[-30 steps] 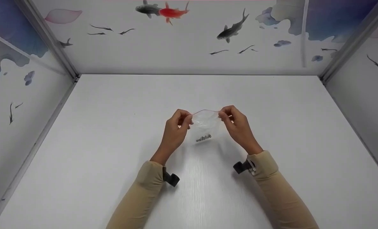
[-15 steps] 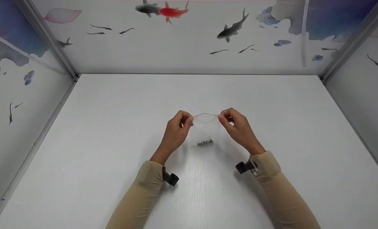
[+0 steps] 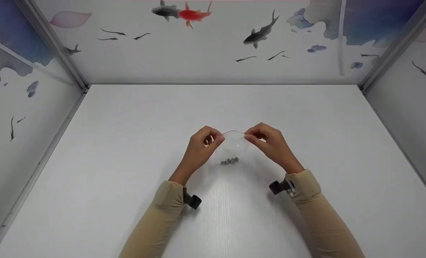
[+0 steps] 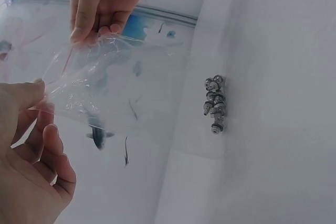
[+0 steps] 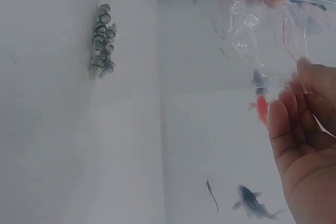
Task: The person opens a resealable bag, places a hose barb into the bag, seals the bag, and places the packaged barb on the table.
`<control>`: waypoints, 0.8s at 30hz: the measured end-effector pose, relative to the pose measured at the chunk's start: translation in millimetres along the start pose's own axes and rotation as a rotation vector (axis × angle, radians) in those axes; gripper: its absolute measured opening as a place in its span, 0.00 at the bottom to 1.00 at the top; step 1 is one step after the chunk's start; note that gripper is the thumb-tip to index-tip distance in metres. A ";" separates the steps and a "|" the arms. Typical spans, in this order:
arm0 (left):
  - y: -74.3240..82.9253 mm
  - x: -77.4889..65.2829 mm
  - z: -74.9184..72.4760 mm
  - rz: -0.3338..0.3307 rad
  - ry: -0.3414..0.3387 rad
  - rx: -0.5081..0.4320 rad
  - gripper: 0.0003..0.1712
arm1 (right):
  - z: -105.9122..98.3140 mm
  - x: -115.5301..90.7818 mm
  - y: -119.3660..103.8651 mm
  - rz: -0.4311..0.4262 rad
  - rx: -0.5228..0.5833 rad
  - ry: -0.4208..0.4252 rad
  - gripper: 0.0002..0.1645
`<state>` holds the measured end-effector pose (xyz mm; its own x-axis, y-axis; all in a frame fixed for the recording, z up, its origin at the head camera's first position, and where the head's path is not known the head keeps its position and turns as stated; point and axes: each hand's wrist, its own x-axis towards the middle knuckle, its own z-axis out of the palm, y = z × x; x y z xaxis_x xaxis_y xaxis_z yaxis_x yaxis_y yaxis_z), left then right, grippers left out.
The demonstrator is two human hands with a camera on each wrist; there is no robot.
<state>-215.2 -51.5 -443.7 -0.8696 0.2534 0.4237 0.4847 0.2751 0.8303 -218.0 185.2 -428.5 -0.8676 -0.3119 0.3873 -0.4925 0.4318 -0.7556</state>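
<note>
Between my two hands hangs a clear zip-lock bag (image 3: 236, 147) with a thin red line along its top. My left hand (image 3: 202, 143) pinches one top corner between thumb and fingertips. At the opposite corner, my right hand (image 3: 270, 143) pinches the same edge. Several small metal screws (image 4: 214, 103) with dark rings lie bunched along the bag's bottom; in the right wrist view the screws (image 5: 102, 40) form a short row. The bag's top edge bows upward between the hands, and its plastic (image 5: 236, 35) looks wrinkled near the red line.
A white tabletop (image 3: 127, 215) lies under the hands. Around it stand panels, the back panel (image 3: 213, 61) printed with fish and the side ones with blue patterns. Each tan sleeve (image 3: 170, 200) carries a small black wrist camera (image 3: 193, 201).
Both hands have come closer together and slightly nearer the person. The bag has come down a little with them, and its top edge is shorter between the fingers.
</note>
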 end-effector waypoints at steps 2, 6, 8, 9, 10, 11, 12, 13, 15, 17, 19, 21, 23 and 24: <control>0.2 0.1 0.4 0.013 0.002 0.014 0.09 | -0.8 0.0 -1.2 -0.007 -0.010 -0.012 0.08; 1.6 0.6 1.0 0.025 0.005 0.041 0.09 | -2.3 0.1 -2.1 -0.046 -0.042 -0.029 0.07; 2.0 0.8 1.1 0.035 0.011 0.044 0.09 | -3.1 0.0 -2.4 -0.067 -0.055 -0.034 0.07; 2.3 0.9 1.1 0.041 0.015 0.044 0.09 | -3.1 0.1 -2.8 -0.070 -0.064 -0.036 0.07; 2.6 0.9 1.1 0.048 0.021 0.045 0.09 | -2.9 0.0 -3.6 -0.070 -0.071 -0.038 0.07; 3.0 0.9 1.0 0.056 0.026 0.044 0.09 | -2.4 -0.2 -4.1 -0.071 -0.080 -0.037 0.07; 3.2 0.9 0.9 0.063 0.031 0.043 0.09 | -1.8 -0.4 -4.5 -0.069 -0.088 -0.035 0.08; 3.4 0.9 1.0 0.071 0.035 0.045 0.09 | -1.0 -0.6 -4.4 -0.068 -0.096 -0.032 0.08; 3.9 1.0 0.9 0.085 0.038 0.050 0.10 | 0.7 -0.8 -4.7 -0.066 -0.110 -0.026 0.08; 3.9 1.1 1.0 0.093 0.039 0.052 0.10 | 1.9 -1.1 -4.9 -0.064 -0.117 -0.019 0.09; 3.5 1.0 1.1 0.094 0.037 0.051 0.10 | 2.8 -1.2 -4.9 -0.064 -0.113 -0.015 0.09; 2.7 1.0 1.4 0.084 0.032 0.041 0.09 | 3.2 -1.3 -4.3 -0.060 -0.107 -0.014 0.08; 2.3 0.9 1.8 0.070 0.025 0.036 0.08 | 3.4 -1.3 -3.7 -0.056 -0.099 -0.016 0.08; 2.4 0.7 2.0 0.063 0.019 0.034 0.07 | 3.6 -1.2 -3.2 -0.054 -0.095 -0.021 0.08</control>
<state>-214.5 -48.9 -442.1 -0.8389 0.2535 0.4816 0.5409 0.2904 0.7893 -215.1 181.2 -428.4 -0.8386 -0.3539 0.4141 -0.5434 0.4920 -0.6802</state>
